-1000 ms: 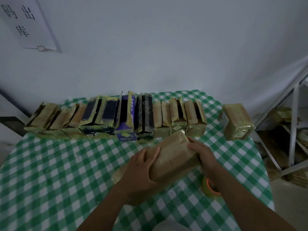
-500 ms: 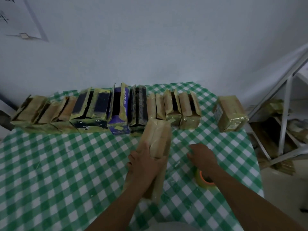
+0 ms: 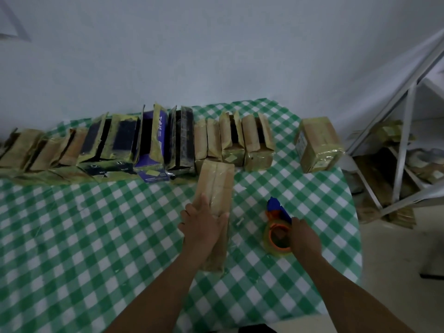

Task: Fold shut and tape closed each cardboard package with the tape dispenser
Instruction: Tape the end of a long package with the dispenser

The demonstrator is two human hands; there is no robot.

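Head cam: I see a table [image 3: 96,236] w/ a green-and-white check cloth, a pale wall behind and a metal rack [image 3: 406,140] on the right. A row of open packages [image 3: 120,145] stands along the far edge. One taped box [image 3: 318,143] sits apart, far right.

In the middle lies the brown package [image 3: 216,183], flaps folded shut w/ a seam down the top. The left hand [image 3: 204,227] lies flat on its near part, fingers straight, pressing down. The right hand [image 3: 304,239] is curled round the tape dispenser [image 3: 278,227], which sits on the cloth just right of the package.

I think the fold is done and taping is about to start. Next, the dispenser needs to go to the seam, w/ the left hand pressing so the flaps don't pop up.
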